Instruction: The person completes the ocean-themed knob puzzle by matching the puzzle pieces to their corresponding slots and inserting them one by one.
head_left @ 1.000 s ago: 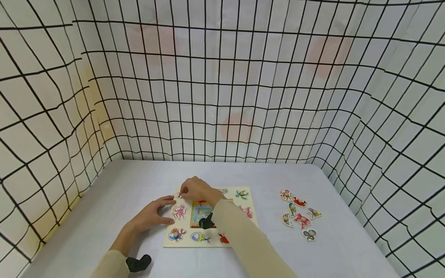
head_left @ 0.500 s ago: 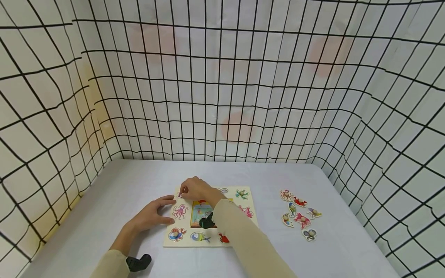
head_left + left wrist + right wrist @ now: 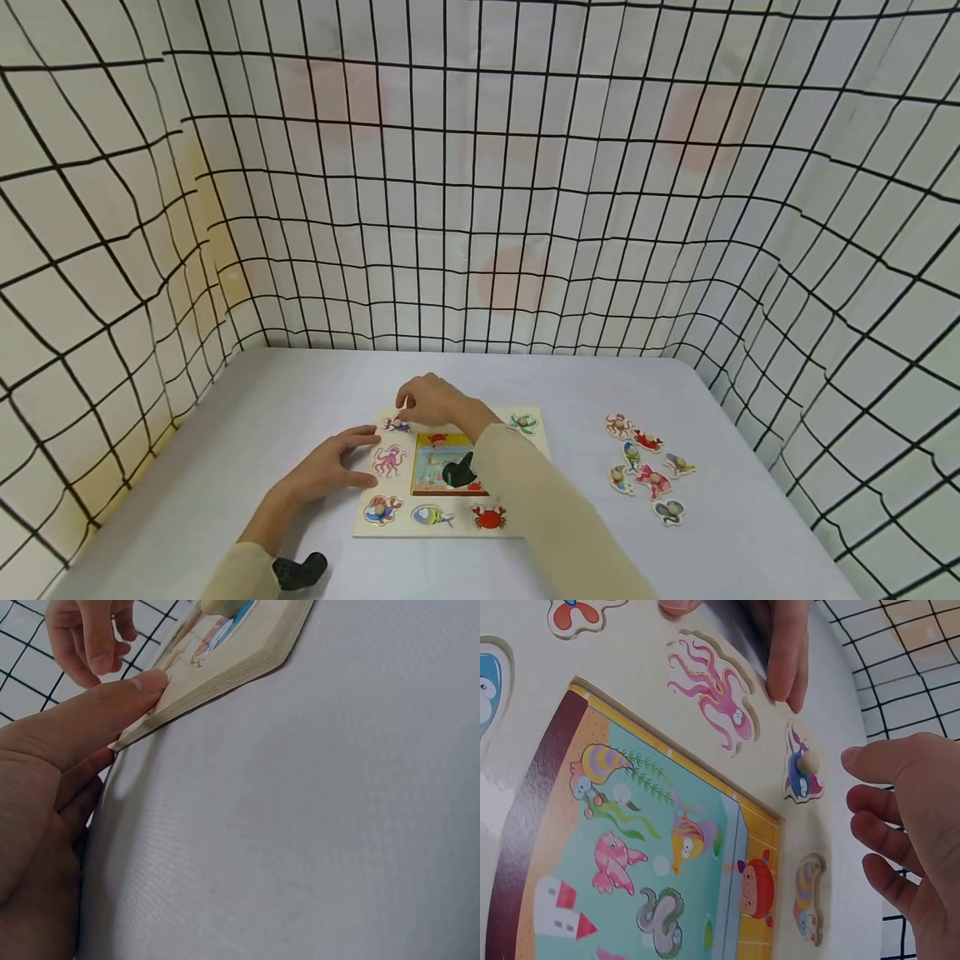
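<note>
A wooden peg-puzzle board [image 3: 412,531] with sea-animal shapes lies on the table. At its far-left corner sits a blue-purple sea-creature piece [image 3: 802,787] with a round wooden knob, lying in its recess. My right hand [image 3: 431,402] hovers by that piece; its thumb and fingers are apart from the knob and hold nothing. My left hand [image 3: 326,467] rests against the board's left edge, thumb [image 3: 112,712] and straight fingers spread along it. Between them is a pink octopus recess [image 3: 724,697]. A knobbed hermit-crab piece [image 3: 382,510] sits in the near-left corner.
Several loose knobbed pieces lie on the table right of the board, among them a pink piece [image 3: 654,481], a red crab [image 3: 648,440] and an octopus [image 3: 618,426]. Black grid netting [image 3: 472,208] over white cloth encloses the table's back and sides.
My right hand has lifted slightly up and to the right, letting go of the blue-purple piece, which now shows in the corner. The left hand stays at the board's edge.
</note>
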A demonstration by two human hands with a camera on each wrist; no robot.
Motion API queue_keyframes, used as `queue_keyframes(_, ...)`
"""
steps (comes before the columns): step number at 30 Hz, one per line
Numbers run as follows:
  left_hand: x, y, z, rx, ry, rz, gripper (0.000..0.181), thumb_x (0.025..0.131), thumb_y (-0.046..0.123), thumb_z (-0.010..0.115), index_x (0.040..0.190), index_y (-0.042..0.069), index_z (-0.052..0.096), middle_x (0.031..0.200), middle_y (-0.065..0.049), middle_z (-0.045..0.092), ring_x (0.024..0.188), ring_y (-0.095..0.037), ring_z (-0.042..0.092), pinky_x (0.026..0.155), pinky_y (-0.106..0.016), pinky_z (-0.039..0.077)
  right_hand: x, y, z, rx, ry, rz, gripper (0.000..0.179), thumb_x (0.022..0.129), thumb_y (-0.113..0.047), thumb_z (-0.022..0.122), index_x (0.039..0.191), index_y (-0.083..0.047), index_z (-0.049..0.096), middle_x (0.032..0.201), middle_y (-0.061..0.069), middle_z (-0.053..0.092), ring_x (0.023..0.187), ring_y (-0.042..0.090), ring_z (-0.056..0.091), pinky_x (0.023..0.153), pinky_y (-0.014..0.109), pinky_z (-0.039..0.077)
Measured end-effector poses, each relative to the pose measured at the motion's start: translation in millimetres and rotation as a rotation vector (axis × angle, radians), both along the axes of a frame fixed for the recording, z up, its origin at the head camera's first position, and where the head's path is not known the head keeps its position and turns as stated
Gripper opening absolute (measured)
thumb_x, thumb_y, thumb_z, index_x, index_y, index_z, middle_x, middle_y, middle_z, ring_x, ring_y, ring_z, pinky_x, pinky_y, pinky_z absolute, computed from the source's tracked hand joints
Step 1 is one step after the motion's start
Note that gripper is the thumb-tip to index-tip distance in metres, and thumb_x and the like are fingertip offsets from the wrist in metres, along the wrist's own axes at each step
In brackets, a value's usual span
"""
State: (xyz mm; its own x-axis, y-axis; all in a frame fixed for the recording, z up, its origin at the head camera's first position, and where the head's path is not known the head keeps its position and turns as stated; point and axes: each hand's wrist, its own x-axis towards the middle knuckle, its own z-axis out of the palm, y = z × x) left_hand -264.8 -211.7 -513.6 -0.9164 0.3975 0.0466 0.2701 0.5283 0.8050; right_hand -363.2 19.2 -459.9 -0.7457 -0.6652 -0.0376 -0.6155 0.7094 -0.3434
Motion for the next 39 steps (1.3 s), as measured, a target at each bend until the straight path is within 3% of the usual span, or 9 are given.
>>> queue_keyframes(7,-1.2,1.1,-3.8,-0.023,0.001,0.013,0.072,0.079,0.026,0.092,0.14,0.003,0.062,0.156,-0.021,0.044,0.147,-0.049,0.031,0.117,-0.068,0.023,5.8,11.2,14.7,-0.037,-0.025,0.014,0.023,0.103,-0.025,0.066,0.12,-0.013,0.074,0.095,-0.006,0.067,0.065,0.008,0.06,0.061,0.02,0.052)
queue_keyframes(13,-2.0,1.9,-3.4,-0.02,-0.007,0.03,0.073,0.078,0.026,0.092,0.14,0.001,0.062,0.156,-0.022,0.044,0.147,-0.049,0.03,0.117,-0.068,0.023,5.6,16.6,25.3,-0.026,0.008,0.071,0.025,0.102,-0.025,0.067,0.122,-0.012,0.074,0.093,-0.008,0.068,0.071,0.005,0.061,0.072,0.019,0.052)
queue_keyframes(23,-3.0,-2.8,-0.5,-0.034,0.003,0.033,0.073,0.078,0.027,0.092,0.14,0.002,0.062,0.157,-0.022,0.043,0.147,-0.05,0.03,0.116,-0.069,0.024,11.4,26.8,37.9,-0.028,0.019,0.1,0.027,0.103,-0.023,0.067,0.125,-0.01,0.073,0.092,-0.008,0.067,0.077,0.007,0.06,0.074,0.023,0.052)
queue_keyframes(34,-0.5,-0.2,-2.4,-0.024,-0.024,0.043,0.074,0.077,0.026,0.093,0.14,0.002,0.062,0.158,-0.021,0.042,0.148,-0.049,0.028,0.117,-0.069,0.021,12.6,52.3,32.5,-0.048,0.057,0.113,0.026,0.102,-0.023,0.067,0.123,-0.009,0.074,0.088,-0.011,0.066,0.077,0.008,0.06,0.074,0.025,0.052)
queue_keyframes(39,-0.3,0.8,-2.6,-0.031,-0.018,0.046,0.074,0.077,0.026,0.093,0.14,0.002,0.062,0.158,-0.021,0.042,0.148,-0.049,0.028,0.117,-0.068,0.02,13.2,64.6,30.2,-0.06,0.047,0.082,0.025,0.101,-0.022,0.068,0.121,-0.008,0.075,0.086,-0.01,0.066,0.078,0.009,0.059,0.075,0.025,0.052)
